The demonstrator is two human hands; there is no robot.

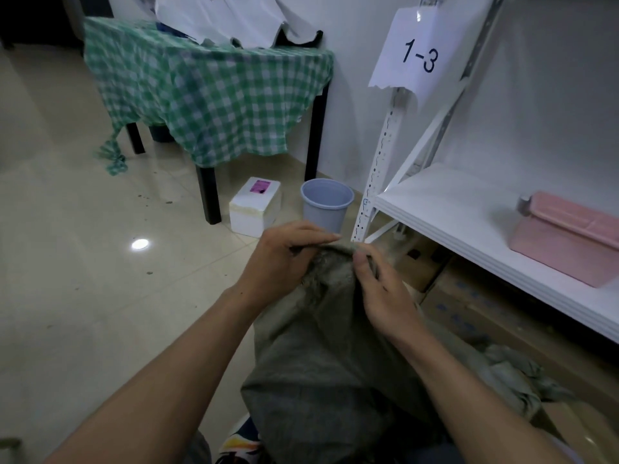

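Now both forearms come up from the bottom, the left from seven o'clock and the right from five, meeting in the middle. The left hand (288, 259) has its fingers folded over the top edge of the grey garment (335, 363) and pinches it. The right hand (382, 289) sits just beside it at three o'clock, thumb pressed on the front of the cloth and fingers curled behind, so both hands are clamped on that edge. The garment hangs with its long axis from twelve to six o'clock, gathered top end pointing to twelve and the rest draping down toward the lap. At twelve o'clock from the hands stands a bucket (326, 205), with a white box (254, 209) at eleven. A shelf (452, 209) at two o'clock carries a pink box (566, 236).
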